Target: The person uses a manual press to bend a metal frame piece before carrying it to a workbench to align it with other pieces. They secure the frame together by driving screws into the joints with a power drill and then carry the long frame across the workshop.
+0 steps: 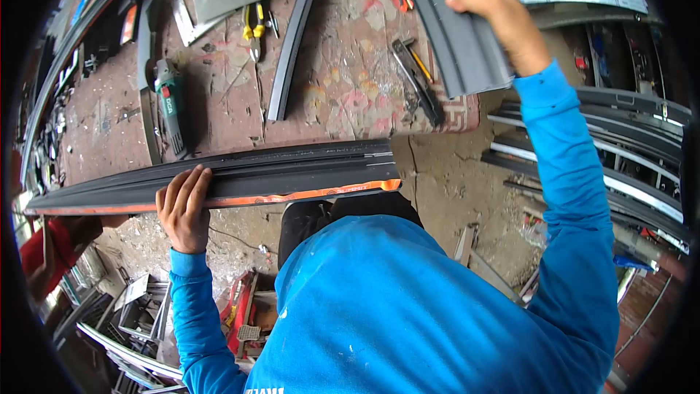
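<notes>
My left hand (186, 204) is closed over the near edge of a long dark profile (292, 168) with an orange strip, lying along the table's front edge. At the upper right, my right hand (499, 14) rests on a wide grey profile (456, 29), its thumb on the top face and its other fingers partly cut off by the frame's dark border. Beyond the long profile lie a green angle grinder (171, 106), yellow-handled pliers (254, 31) and a short grey profile (293, 51). A dark tool (417, 80) sits beside the wide profile.
The worktable (233, 102) has a worn patterned cover. Stacked metal profiles (598, 153) stand at the right. Another person's arm in a red sleeve (55, 248) is at the far left, under the long profile's end. Frames and scraps (138, 321) lie at the lower left.
</notes>
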Demonstrator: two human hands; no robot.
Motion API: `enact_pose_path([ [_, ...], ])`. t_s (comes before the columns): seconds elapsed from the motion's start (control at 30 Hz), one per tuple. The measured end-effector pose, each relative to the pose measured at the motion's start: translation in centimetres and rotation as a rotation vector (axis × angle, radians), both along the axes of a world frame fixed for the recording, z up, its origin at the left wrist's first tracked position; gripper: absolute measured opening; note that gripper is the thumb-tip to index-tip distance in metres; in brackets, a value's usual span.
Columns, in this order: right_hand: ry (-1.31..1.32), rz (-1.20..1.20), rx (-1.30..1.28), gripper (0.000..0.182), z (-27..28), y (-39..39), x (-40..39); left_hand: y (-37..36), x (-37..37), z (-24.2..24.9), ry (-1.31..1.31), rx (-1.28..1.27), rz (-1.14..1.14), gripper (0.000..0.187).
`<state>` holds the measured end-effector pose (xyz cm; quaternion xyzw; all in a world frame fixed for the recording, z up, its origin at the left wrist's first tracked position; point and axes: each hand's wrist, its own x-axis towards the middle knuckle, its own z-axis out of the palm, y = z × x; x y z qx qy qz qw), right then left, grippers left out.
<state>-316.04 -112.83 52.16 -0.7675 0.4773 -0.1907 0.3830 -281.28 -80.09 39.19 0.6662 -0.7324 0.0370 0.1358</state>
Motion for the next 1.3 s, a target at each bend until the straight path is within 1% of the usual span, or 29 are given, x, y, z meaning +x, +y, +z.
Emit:
enact_pose_path([
  [0.03, -0.022, -0.020, 0.004, 0.067, -1.4, 1.1, 0.5, 0.1, 0.0, -0.3, -0.003, -0.031, -0.008, 0.044],
  [0.07, -0.042, -0.036, 0.008, 0.067, -2.9, 2.0, 0.8, 0.2, 0.3, -0.7, 0.015, -0.010, -0.019, 0.044],
  [0.1, -0.066, -0.102, -0.026, 0.066, -4.6, 2.3, 0.6, 0.5, 0.4, -1.2, 0.006, -0.016, -0.030, 0.047],
  [0.13, -0.050, -0.105, -0.005, 0.066, -5.2, 2.4, 0.5, 0.8, 0.5, -1.7, -0.005, -0.021, -0.038, 0.051],
  [0.2, -0.101, -0.163, 0.127, 0.067, -5.9, 2.6, -0.3, 1.1, 0.5, -3.0, 0.002, -0.007, -0.045, 0.051],
  [0.23, -0.079, -0.205, 0.191, 0.067, -5.6, 2.7, -0.2, 1.1, 0.4, -3.3, -0.007, -0.002, -0.054, 0.047],
  [0.27, -0.067, -0.209, 0.199, 0.067, -5.8, 2.6, -0.2, 1.0, 0.2, -3.7, -0.017, 0.001, -0.062, 0.044],
  [0.37, -0.284, -0.119, 0.134, 0.064, -6.5, 2.8, 0.5, 0.6, -0.7, -4.2, 0.008, 0.045, -0.047, 0.044],
  [0.4, -0.264, -0.131, 0.164, 0.062, -6.4, 2.8, 0.7, 0.5, -0.9, -4.3, 0.013, 0.045, -0.045, 0.044],
  [0.47, -0.099, -0.160, 0.221, 0.059, -5.4, 3.1, 1.1, 0.3, -1.3, -4.4, 0.038, 0.089, -0.032, 0.045],
  [0.5, -0.331, -0.190, 0.251, 0.055, -6.6, 3.3, 1.4, 0.2, -1.4, -4.4, 0.037, 0.098, -0.036, 0.045],
  [0.53, -0.249, -0.165, 0.262, 0.050, -7.1, 3.5, 0.9, 0.0, -1.6, -4.3, 0.035, 0.095, -0.030, 0.045],
  [0.6, -0.350, -0.221, 0.299, 0.049, -7.3, 3.5, 1.5, -0.3, -1.8, -4.0, 0.036, 0.109, -0.039, 0.046],
  [0.67, -0.400, -0.260, 0.439, 0.048, -6.7, 3.3, 1.3, -0.6, -2.1, -3.6, 0.038, 0.108, -0.029, 0.048],
  [0.7, -0.379, -0.315, 0.412, 0.055, -6.1, 3.3, 1.6, -0.7, -2.1, -3.4, 0.041, 0.109, -0.030, 0.050],
  [0.73, -0.442, -0.313, 0.477, 0.053, -3.6, 3.5, 3.1, -0.7, -2.1, -3.2, 0.042, 0.104, -0.029, 0.050],
  [0.8, -0.426, -0.265, 0.480, 0.052, -3.3, 3.1, 2.6, -1.0, -2.1, -3.2, 0.056, 0.120, -0.033, 0.053],
  [0.87, -0.384, -0.206, 0.378, 0.052, -2.9, 3.1, 2.9, -1.0, -2.1, -3.2, 0.062, 0.112, -0.036, 0.055],
  [0.9, -0.416, -0.168, 0.380, 0.051, -2.8, 3.2, 2.7, -1.1, -2.0, -3.2, 0.065, 0.112, -0.037, 0.056],
  [0.93, -0.319, -0.170, 0.264, 0.050, -3.4, 2.8, 2.7, -1.2, -2.0, -3.2, 0.066, 0.104, -0.037, 0.056],
  [1.0, -0.210, -0.136, 0.157, 0.050, -3.7, 2.9, 2.8, -1.1, -1.9, -3.3, 0.078, 0.112, -0.043, 0.057],
  [1.03, -0.250, -0.146, 0.128, 0.053, -3.8, 3.3, 3.4, -1.1, -1.9, -3.3, 0.079, 0.114, -0.045, 0.057],
  [1.07, -0.215, -0.163, 0.130, 0.057, -4.3, 3.3, 3.4, -1.2, -1.9, -3.3, 0.083, 0.121, -0.048, 0.058],
  [1.13, 0.016, -0.202, 0.071, 0.060, -3.5, 4.4, 4.1, -1.3, -1.9, -3.3, 0.085, 0.135, -0.052, 0.058],
  [1.17, 0.017, -0.205, 0.075, 0.060, -4.8, 4.2, 3.9, -1.3, -1.9, -3.5, 0.090, 0.135, -0.050, 0.058],
  [1.2, -0.008, -0.134, -0.122, 0.061, -6.9, 3.7, 3.4, -1.3, -1.9, -3.6, 0.097, 0.134, -0.048, 0.058],
  [1.23, -0.033, -0.060, -0.318, 0.061, -7.7, 3.7, 3.6, -1.4, -1.9, -3.7, 0.099, 0.139, -0.049, 0.058],
  [1.27, -0.029, -0.061, -0.313, 0.061, -7.7, 4.0, 3.5, -1.5, -1.8, -3.8, 0.093, 0.135, -0.052, 0.058],
  [1.3, 0.021, -0.100, -0.208, 0.060, -6.8, 4.7, 4.2, -1.5, -1.8, -3.9, 0.087, 0.131, -0.055, 0.057],
])
